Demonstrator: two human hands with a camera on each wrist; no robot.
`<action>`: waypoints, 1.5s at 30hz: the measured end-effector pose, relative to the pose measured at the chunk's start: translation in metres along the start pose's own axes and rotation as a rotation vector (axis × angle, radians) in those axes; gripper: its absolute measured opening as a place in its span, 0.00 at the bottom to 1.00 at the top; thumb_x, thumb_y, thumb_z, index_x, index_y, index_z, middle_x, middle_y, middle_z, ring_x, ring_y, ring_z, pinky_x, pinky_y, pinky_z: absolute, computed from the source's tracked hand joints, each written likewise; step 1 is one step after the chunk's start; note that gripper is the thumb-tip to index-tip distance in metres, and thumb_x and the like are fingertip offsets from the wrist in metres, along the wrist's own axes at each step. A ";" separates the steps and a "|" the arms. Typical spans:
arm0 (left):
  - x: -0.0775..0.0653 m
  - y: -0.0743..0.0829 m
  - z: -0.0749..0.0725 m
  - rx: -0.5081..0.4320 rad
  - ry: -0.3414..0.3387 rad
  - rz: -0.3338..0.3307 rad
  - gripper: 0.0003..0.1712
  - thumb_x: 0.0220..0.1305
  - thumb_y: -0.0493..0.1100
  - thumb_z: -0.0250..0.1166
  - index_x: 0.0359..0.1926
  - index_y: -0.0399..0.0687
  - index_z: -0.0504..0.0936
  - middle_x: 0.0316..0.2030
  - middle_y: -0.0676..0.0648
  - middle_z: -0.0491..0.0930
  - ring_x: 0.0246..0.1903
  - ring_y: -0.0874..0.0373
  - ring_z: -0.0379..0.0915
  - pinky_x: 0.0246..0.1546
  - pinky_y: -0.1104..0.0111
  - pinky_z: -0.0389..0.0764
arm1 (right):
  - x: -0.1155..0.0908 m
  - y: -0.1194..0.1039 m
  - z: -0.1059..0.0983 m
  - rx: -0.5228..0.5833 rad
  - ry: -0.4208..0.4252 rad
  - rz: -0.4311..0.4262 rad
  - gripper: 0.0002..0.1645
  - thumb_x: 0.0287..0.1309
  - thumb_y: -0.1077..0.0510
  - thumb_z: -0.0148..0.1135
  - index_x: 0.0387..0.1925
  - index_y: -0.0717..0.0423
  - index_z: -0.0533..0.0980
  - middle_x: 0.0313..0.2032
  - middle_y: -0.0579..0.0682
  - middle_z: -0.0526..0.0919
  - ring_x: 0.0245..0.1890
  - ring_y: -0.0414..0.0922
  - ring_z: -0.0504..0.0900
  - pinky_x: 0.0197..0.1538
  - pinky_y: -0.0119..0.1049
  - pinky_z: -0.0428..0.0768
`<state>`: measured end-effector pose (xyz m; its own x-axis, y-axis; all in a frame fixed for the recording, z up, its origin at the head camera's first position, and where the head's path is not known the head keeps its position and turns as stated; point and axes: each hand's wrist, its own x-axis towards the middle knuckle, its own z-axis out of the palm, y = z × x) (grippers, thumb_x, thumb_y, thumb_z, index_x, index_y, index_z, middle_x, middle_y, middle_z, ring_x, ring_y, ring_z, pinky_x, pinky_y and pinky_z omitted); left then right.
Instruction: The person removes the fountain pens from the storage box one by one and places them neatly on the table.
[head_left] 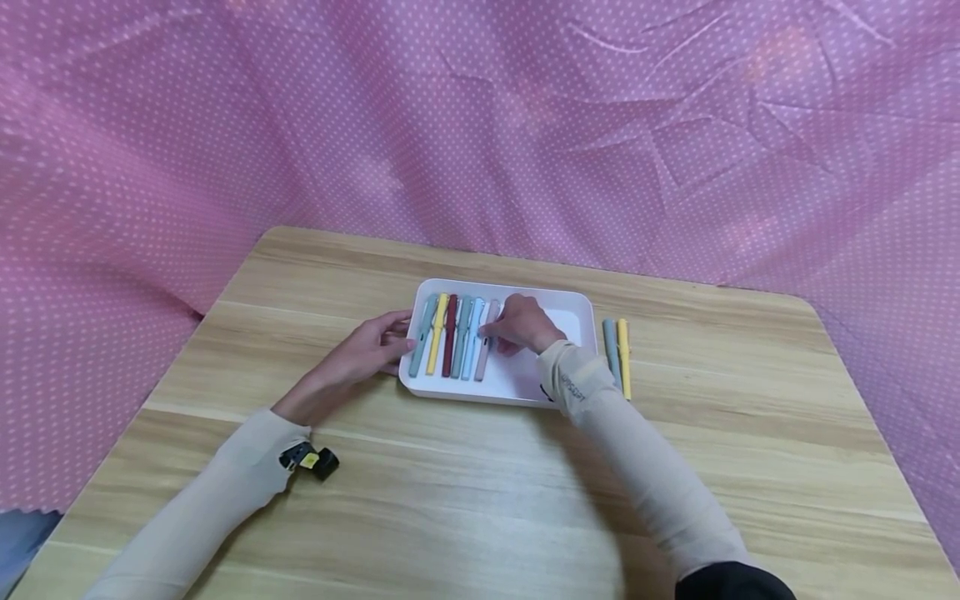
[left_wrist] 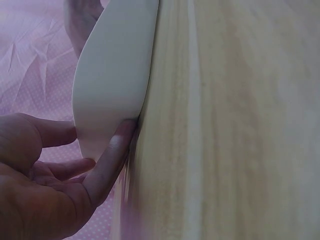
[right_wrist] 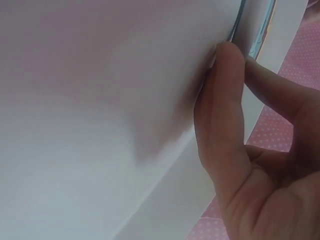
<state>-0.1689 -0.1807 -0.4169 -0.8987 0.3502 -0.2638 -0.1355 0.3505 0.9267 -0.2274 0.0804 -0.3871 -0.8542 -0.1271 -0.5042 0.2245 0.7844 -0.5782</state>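
Pinched between the right hand's (head_left: 525, 323) thumb and fingertips is a mauve pen (head_left: 482, 362), lying lengthwise in a white tray (head_left: 570, 315); the right-wrist view shows the fingertips drawn together at its side, much of the pen being hidden there. The right hand bends over the tray from above, knuckles raised, its forearm slanting in from the lower right, so that the pale right sleeve (head_left: 645, 458) covers part of the tray's near right corner.

The left hand (head_left: 366, 346) rests against the tray's left end, palm turned inward. Its fingers are spread and fairly straight: in the left-wrist view one touches the wall near its upper edge, while another reaches down to where the wall meets the table (head_left: 450, 508).

Left of the mauve pen, in one slanted row, lie a light blue pen (head_left: 472, 342), a grey-green pen (head_left: 461, 342), a dark red pen (head_left: 449, 337), a yellow pen (head_left: 436, 337) and a teal pen (head_left: 422, 337). Outside the tray, just beyond its right end, a grey-blue pen (head_left: 611, 346) and a second yellow pen (head_left: 623, 354) lie side by side. Pink dotted cloth (head_left: 487, 142) hangs behind the table.
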 end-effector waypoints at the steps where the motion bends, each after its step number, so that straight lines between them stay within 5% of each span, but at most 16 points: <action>1: 0.000 0.000 0.000 -0.004 0.000 0.000 0.37 0.80 0.37 0.56 0.81 0.37 0.51 0.69 0.30 0.67 0.63 0.37 0.72 0.50 0.60 0.89 | 0.001 0.000 0.000 -0.003 0.000 0.004 0.15 0.66 0.52 0.72 0.41 0.62 0.82 0.27 0.53 0.86 0.23 0.43 0.83 0.30 0.31 0.86; 29: 0.000 -0.003 0.000 0.016 -0.002 -0.005 0.38 0.80 0.37 0.56 0.82 0.38 0.50 0.70 0.30 0.65 0.65 0.36 0.70 0.52 0.60 0.88 | 0.003 0.004 0.001 -0.055 0.013 -0.001 0.18 0.66 0.49 0.72 0.38 0.62 0.81 0.25 0.53 0.86 0.22 0.43 0.84 0.30 0.31 0.84; 45: 0.000 -0.002 -0.001 0.018 -0.005 0.012 0.37 0.80 0.36 0.55 0.82 0.37 0.50 0.70 0.29 0.65 0.65 0.35 0.70 0.51 0.60 0.89 | 0.000 0.012 -0.004 0.092 0.001 -0.059 0.16 0.65 0.53 0.72 0.37 0.65 0.85 0.27 0.55 0.89 0.23 0.43 0.87 0.32 0.32 0.88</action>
<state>-0.1688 -0.1818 -0.4182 -0.8981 0.3590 -0.2541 -0.1170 0.3619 0.9248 -0.2262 0.0919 -0.3916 -0.8677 -0.1706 -0.4670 0.2162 0.7163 -0.6634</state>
